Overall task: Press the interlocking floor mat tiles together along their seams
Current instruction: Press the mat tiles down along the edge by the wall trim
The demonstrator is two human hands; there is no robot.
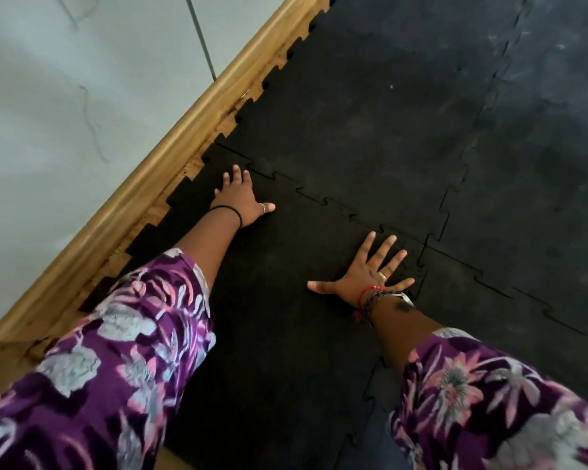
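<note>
Your 2 sleeves [123,337] are purple with pink and grey flowers; your left hand [240,198] wears a ring and black wristband, your right hand [367,273] a ring and red cord.

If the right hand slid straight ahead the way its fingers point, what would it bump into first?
Probably nothing solid. The right hand lies flat on a black mat tile, fingers aimed at the zigzag seam just ahead. It would cross that first, then more mat.

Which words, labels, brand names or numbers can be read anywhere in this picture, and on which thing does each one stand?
There is no readable text in this view.
Black floor mat tiles: no print or mark.
Wooden baseboard and wall: no lettering.
Left hand and right hand, both flat on the tiles: rings and wristbands only, no writing.
Sleeves: a flower pattern, no words.
</note>
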